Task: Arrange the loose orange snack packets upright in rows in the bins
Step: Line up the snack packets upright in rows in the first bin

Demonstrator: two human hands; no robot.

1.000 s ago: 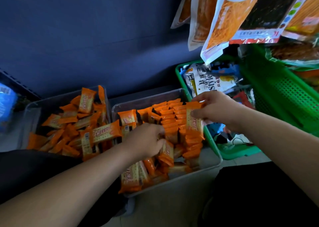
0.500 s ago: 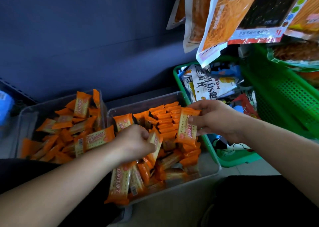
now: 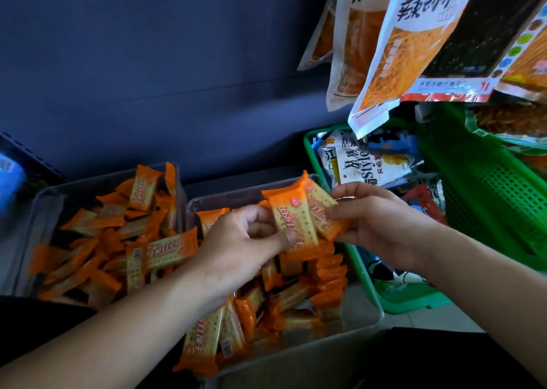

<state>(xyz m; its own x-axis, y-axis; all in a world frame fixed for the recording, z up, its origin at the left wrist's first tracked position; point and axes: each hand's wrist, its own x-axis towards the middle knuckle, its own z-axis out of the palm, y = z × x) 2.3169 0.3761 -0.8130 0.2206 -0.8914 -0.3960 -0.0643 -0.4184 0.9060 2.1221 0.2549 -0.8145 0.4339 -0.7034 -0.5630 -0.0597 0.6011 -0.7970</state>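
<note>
left bin (image 3: pixel 44 211): on the left, with loose packets (image 3: pixel 118 240) piled in it.
right bin (image 3: pixel 365 314): just beside the left bin, on its right.
row of packets (image 3: pixel 328 273): stands in the right bin, along its right side.
flat packets (image 3: pixel 204 338): lie in the right bin, left of the row and in front of it.
left hand (image 3: pixel 236 246): over the right bin, pinching the front packet (image 3: pixel 293 226).
right hand (image 3: pixel 381 223): just right of the left hand, holding the back packet (image 3: pixel 324 211), which touches the front packet.
basket (image 3: pixel 414 303): right of the right bin, with snack bags (image 3: pixel 370 166) in it.
hanging bags (image 3: pixel 414 48): up above the basket.
</note>
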